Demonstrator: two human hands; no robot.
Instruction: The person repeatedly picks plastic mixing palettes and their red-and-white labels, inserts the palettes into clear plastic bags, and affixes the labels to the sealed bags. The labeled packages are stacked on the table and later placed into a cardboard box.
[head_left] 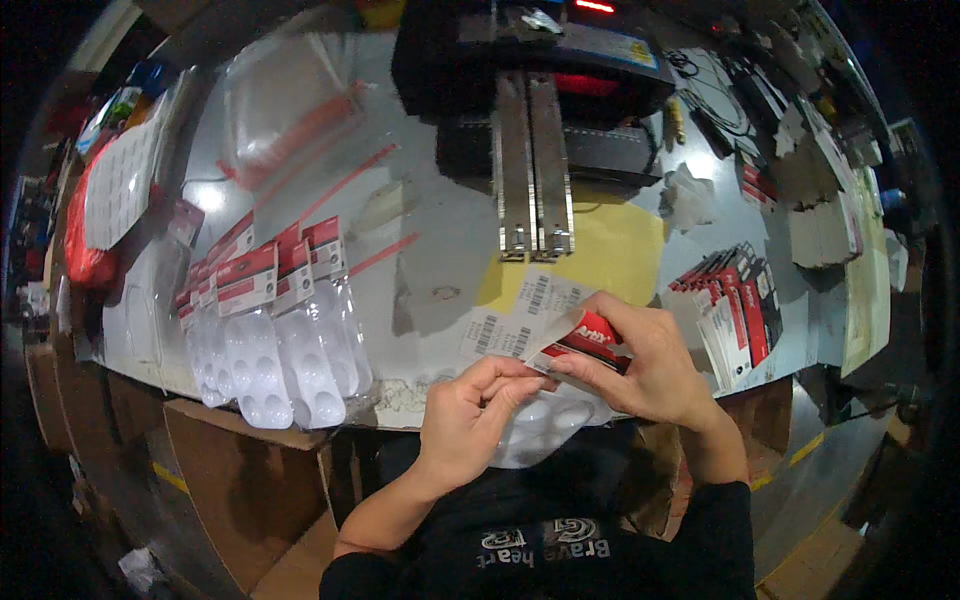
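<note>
A red-and-white header card [585, 338] sits pinched between both hands at the near edge of the metal worktable [440, 250], just above a white plastic paint palette [545, 425] with round wells that the hands hold low against the person's dark shirt. The right hand [650, 365] grips the card from above, thumb and forefinger closed on its folded edge. The left hand [470, 415] curls under it, fingertips pressed together on the card's lower corner and on the palette's rim. Most of the palette is hidden behind the two hands.

Just behind the card, two white barcode labels [520, 320] lie flat on the table, partly on a yellow sheet [620, 250]. Beyond that, a twin-rail metal arm [535, 170] of a black machine [530, 60] reaches toward the person and ends close above the labels.

To the left, a fanned row of packed palettes [275, 340] in clear bags with red header cards overhangs the table edge. Further back lie loose clear bags with red sealing strips [300, 120]. To the right, a stack of flat red-and-black cards [735, 305] rests near the table's corner, with paper scraps [815, 190] behind. Brown cardboard boxes [235, 470] stand under the table on the left.
</note>
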